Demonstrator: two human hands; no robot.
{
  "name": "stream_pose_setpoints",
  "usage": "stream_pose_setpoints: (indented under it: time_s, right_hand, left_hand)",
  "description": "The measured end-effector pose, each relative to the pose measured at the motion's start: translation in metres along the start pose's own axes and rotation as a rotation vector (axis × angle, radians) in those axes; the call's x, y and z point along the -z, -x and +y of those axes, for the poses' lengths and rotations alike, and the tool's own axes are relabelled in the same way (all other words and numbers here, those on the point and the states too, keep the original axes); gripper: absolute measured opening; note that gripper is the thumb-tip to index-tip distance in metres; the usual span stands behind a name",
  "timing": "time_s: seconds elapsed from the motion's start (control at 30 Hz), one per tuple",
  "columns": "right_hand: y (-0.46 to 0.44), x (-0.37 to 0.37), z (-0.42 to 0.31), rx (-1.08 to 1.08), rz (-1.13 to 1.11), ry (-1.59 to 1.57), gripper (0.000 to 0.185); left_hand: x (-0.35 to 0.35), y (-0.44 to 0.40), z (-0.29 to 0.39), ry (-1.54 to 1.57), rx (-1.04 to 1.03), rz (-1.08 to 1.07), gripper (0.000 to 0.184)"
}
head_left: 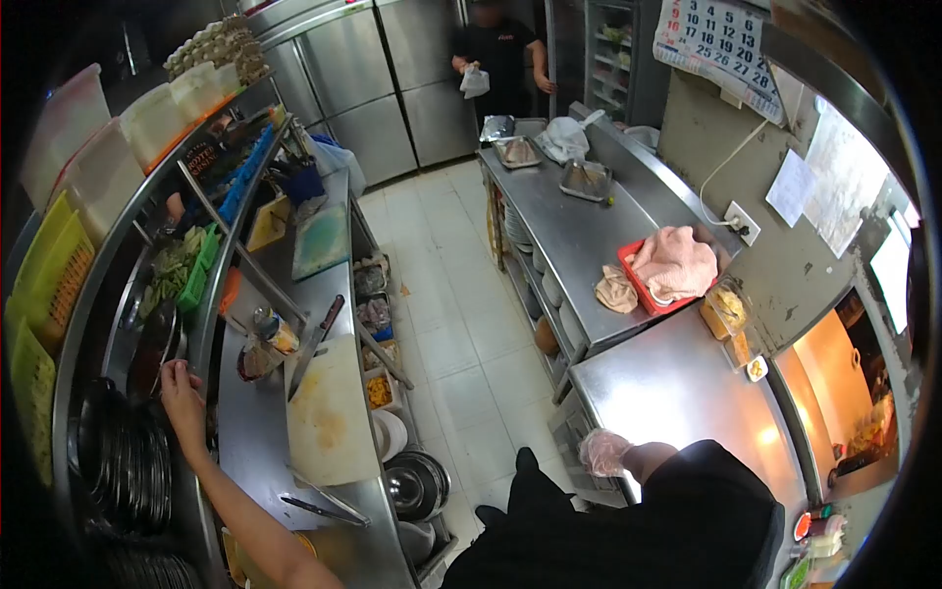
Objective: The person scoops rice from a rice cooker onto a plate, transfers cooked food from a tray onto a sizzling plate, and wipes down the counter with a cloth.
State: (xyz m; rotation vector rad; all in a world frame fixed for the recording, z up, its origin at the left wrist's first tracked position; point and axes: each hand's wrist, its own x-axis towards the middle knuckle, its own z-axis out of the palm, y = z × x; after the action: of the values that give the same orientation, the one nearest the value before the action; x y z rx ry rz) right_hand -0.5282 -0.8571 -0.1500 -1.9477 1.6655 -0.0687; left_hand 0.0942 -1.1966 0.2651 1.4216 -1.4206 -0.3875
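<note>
My left hand (183, 401) reaches to the shelf on the left, its fingers closed at the rim of a dark, shiny plate (155, 351). A stack of black plates (123, 461) stands just below that hand. In a clear plastic glove, my right hand (604, 454) hangs by the front edge of the right steel counter (677, 393); the crumpled glove hides how its fingers lie. Between my hands, a stained cutting board (329, 417) lies on the left counter, with a dark-handled knife (319, 339) along its far left edge. Tongs (329, 503) rest at its near end.
A green basket of leafy vegetables (186, 265) sits on the left shelf. Pink towels lie in a red basket (643, 280) on the right. Metal bowls (417, 486) stand under the left counter. Along the tiled aisle (437, 324), a person (496, 59) holding a white bag stands at the far end.
</note>
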Motion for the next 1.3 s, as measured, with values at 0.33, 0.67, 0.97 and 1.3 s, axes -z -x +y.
stream_pose_setpoints:
  time_s: [0.33,0.67,0.97,1.3]
  right_hand:
    - [0.003,0.015,-0.017,0.077,-0.069,0.285,0.015]
    - [-0.001,0.027,-0.025,0.171,-0.127,0.356,0.013]
    - [0.0,0.015,-0.015,0.134,-0.205,0.399,0.01]
    - [-0.002,0.028,-0.019,0.135,-0.299,0.356,0.017]
  left_hand:
    - [0.003,-0.008,-0.022,-0.16,-0.11,0.034,0.022]
    - [0.001,-0.005,-0.011,-0.28,-0.117,0.021,0.031]
    - [0.001,-0.003,-0.005,-0.261,-0.123,-0.001,0.025]
    - [0.0,0.002,0.006,-0.259,-0.06,-0.018,0.023]
